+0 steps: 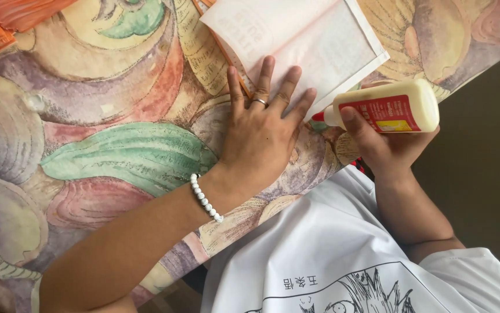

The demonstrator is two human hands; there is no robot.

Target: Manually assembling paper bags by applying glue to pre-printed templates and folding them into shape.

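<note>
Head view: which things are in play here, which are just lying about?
In play:
- left hand, flat on the white paper sheet
- right hand, holding the glue bottle

Lying about:
- orange papers, top left corner
- patterned tablecloth under everything

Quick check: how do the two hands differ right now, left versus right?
The left hand lies flat with fingers spread on the white paper; the right hand is curled around the glue bottle. The left wears a ring and a white bead bracelet; the right shows neither. Both are bare.
</note>
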